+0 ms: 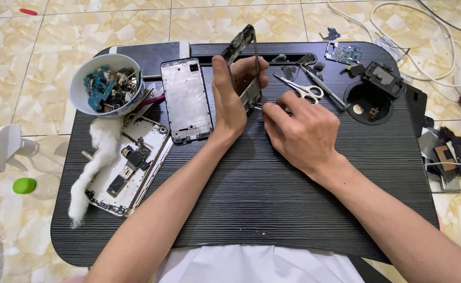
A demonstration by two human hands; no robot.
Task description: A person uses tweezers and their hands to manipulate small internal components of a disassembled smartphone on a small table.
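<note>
Left hand (230, 99) grips an upright phone frame (243, 68); right hand (301, 126) pinches a thin tool (258, 107) against it.

The scene is seen from a single head-worn camera, aimed steeply down and forward over the wearer's lap. A black lap table (251, 188) is framed almost whole — close, at arm's reach — with both forearms entering from the bottom edge. Tiled floor (26, 68) is taken in around the top and sides. No second view is given, so nothing is shared.
</note>
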